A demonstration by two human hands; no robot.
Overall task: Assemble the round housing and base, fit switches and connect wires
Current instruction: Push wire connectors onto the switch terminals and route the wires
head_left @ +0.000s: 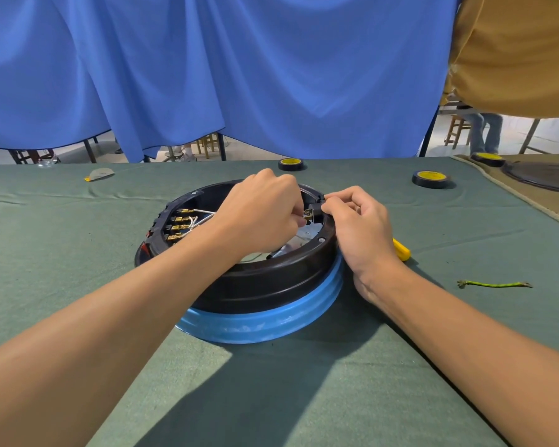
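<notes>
The round black housing (265, 279) sits on its blue base (271, 321) on the green worktop (78, 285). Inside it, the left hand (265, 208) pinches a gold wire end (307, 216) — the right hand (362, 227) pinches the little black switch (315, 210) at the rim.

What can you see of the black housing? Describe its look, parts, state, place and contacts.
The housing is a glossy black ring, plastic by its look, open on top. It sits on a blue ribbed base on green cloth. A row of brass terminals with white wires lines its left inner wall; a metal plate shows inside. The left hand reaches in, pinching a connector; the right hand rests on the right rim, pinching a black switch.
</notes>
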